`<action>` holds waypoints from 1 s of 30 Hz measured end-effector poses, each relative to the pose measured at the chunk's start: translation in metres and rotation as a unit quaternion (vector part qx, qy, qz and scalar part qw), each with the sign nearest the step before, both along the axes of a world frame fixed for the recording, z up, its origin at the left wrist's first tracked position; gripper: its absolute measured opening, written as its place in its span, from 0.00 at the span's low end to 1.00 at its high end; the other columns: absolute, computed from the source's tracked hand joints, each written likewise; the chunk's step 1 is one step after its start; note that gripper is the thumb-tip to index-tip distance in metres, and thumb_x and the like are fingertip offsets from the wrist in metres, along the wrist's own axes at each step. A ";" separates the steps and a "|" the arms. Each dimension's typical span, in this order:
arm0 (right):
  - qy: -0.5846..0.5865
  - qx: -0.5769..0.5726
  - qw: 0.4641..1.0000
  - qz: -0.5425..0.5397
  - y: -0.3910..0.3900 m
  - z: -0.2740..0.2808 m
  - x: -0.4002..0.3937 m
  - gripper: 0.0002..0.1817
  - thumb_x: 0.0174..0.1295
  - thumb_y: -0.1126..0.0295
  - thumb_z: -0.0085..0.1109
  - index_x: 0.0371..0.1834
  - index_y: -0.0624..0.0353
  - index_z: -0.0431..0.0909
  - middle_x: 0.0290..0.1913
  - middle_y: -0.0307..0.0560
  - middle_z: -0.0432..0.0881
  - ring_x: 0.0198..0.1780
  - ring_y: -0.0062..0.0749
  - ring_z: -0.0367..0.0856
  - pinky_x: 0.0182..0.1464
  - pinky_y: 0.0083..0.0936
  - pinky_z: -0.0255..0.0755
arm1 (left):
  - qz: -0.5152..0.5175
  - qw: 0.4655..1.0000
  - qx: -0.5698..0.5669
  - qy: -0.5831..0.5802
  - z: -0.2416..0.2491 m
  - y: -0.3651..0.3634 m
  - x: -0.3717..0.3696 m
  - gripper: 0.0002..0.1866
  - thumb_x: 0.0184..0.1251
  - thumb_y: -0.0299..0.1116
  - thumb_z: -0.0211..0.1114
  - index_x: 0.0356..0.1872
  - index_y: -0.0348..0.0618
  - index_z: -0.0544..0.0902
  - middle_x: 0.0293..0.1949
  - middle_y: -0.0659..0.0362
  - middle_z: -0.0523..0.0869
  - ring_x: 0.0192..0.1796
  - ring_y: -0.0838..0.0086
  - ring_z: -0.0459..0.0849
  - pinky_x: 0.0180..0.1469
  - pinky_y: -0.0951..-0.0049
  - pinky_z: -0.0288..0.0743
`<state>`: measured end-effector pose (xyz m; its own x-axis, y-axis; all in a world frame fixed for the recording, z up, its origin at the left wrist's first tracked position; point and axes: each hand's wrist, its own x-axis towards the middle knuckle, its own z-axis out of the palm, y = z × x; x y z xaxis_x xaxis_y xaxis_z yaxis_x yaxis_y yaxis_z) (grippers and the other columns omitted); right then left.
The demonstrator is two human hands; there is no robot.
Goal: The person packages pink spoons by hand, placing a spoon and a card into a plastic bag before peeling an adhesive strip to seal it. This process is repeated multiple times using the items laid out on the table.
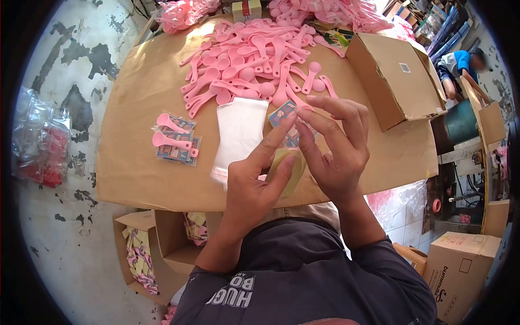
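My left hand [254, 176] is closed on a thin yellowish-green piece [291, 176], its thumb lying across the upper part. Close beside it, my right hand [336, 135] has thumb and forefinger drawn together near the left fingertip; I cannot tell what is pinched there. Behind the fingers lie blue printed cards [281, 111], partly hidden. White plastic sleeves [238, 130] form a stack just left of the hands. Further left, pink spoons [172, 141] rest on more blue cards [176, 154] in clear wrapping. A large heap of pink spoons [246, 59] covers the far middle.
The cardboard-covered table [138, 97] carries a brown carton [390, 81] at right. Bags of pink pieces [325, 13] line the far edge. Below the table at left, an open carton [135, 254] holds yellow-and-pink packets. Another person [457, 67] is at the far right.
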<state>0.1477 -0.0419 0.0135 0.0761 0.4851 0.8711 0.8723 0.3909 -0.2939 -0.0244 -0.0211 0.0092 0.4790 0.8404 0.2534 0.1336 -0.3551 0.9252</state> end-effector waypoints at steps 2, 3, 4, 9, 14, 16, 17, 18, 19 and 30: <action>-0.002 0.008 1.000 0.001 0.003 -0.002 0.003 0.14 0.53 0.78 0.74 0.45 0.59 0.89 0.48 0.44 0.87 0.50 0.39 0.81 0.50 0.33 0.75 | -0.007 1.000 0.017 0.010 0.000 0.003 0.002 0.32 0.70 0.24 0.67 0.76 0.45 0.73 0.19 0.67 0.67 0.25 0.87 0.62 0.30 0.84 0.58; 0.010 0.007 1.000 0.010 0.004 -0.004 0.004 0.14 0.52 0.80 0.74 0.43 0.60 0.89 0.47 0.44 0.87 0.48 0.39 0.82 0.49 0.32 0.76 | -0.018 0.999 0.031 0.017 -0.002 0.003 0.003 0.33 0.71 0.25 0.68 0.76 0.40 0.72 0.18 0.71 0.67 0.24 0.89 0.62 0.30 0.85 0.57; 0.022 0.004 1.000 0.017 0.004 -0.006 0.006 0.13 0.51 0.82 0.73 0.42 0.60 0.89 0.45 0.44 0.87 0.45 0.39 0.82 0.47 0.31 0.76 | -0.021 0.999 0.027 0.021 -0.005 0.003 0.005 0.33 0.71 0.25 0.68 0.76 0.40 0.72 0.18 0.71 0.67 0.24 0.89 0.62 0.30 0.85 0.57; 0.080 -0.006 0.997 0.014 0.002 -0.013 0.013 0.11 0.52 0.83 0.70 0.39 0.62 0.86 0.44 0.46 0.86 0.44 0.38 0.84 0.47 0.31 0.77 | -0.059 0.997 0.021 0.049 0.000 0.003 0.006 0.32 0.72 0.25 0.67 0.76 0.38 0.71 0.20 0.67 0.80 0.26 0.90 0.71 0.32 0.85 0.63; 0.321 -0.009 0.943 0.091 0.001 -0.012 0.036 0.06 0.64 0.81 0.65 0.43 0.64 0.83 0.47 0.51 0.86 0.46 0.35 0.86 0.51 0.31 0.80 | -0.073 0.994 -0.081 -0.026 -0.008 0.005 0.003 0.28 0.76 0.26 0.65 0.74 0.35 0.72 0.40 0.51 0.93 0.39 0.83 0.87 0.39 0.83 0.77; 0.564 0.037 0.799 0.205 0.000 -0.002 0.043 0.06 0.72 0.79 0.56 0.49 0.64 0.80 0.47 0.53 0.85 0.46 0.34 0.86 0.55 0.32 0.81 | -0.071 0.987 -0.124 -0.075 -0.006 0.005 0.002 0.26 0.77 0.27 0.65 0.72 0.35 0.73 0.46 0.47 0.93 0.43 0.79 0.90 0.42 0.82 0.81; 0.582 0.066 0.788 0.191 0.001 0.005 0.041 0.05 0.75 0.79 0.51 0.47 0.64 0.78 0.43 0.50 0.84 0.39 0.30 0.84 0.46 0.25 0.79 | -0.057 0.978 -0.172 -0.105 -0.004 0.005 0.001 0.22 0.77 0.28 0.64 0.69 0.34 0.75 0.48 0.46 0.93 0.43 0.76 0.91 0.43 0.80 0.83; 0.580 0.064 0.789 0.192 -0.002 0.000 0.047 0.05 0.75 0.79 0.51 0.47 0.64 0.78 0.43 0.50 0.84 0.39 0.30 0.84 0.46 0.25 0.79 | -0.043 0.965 -0.221 -0.135 -0.003 0.005 -0.001 0.19 0.77 0.28 0.64 0.65 0.34 0.78 0.49 0.45 0.92 0.43 0.74 0.92 0.43 0.78 0.86; 0.563 0.057 0.785 0.253 -0.009 -0.010 0.060 0.04 0.75 0.80 0.50 0.45 0.65 0.76 0.40 0.48 0.82 0.36 0.27 0.80 0.41 0.22 0.75 | -0.041 0.965 -0.221 -0.137 -0.004 0.006 -0.001 0.19 0.77 0.28 0.64 0.65 0.34 0.78 0.49 0.45 0.92 0.43 0.74 0.92 0.43 0.78 0.86; 0.405 -0.297 0.811 0.299 -0.025 -0.013 0.002 0.08 0.74 0.74 0.60 0.51 0.66 0.81 0.44 0.39 0.84 0.44 0.13 0.80 0.40 0.11 0.70 | -0.040 0.953 -0.174 -0.244 -0.014 0.012 -0.009 0.12 0.77 0.25 0.65 0.56 0.31 0.83 0.56 0.49 0.86 0.56 0.75 0.84 0.55 0.74 0.84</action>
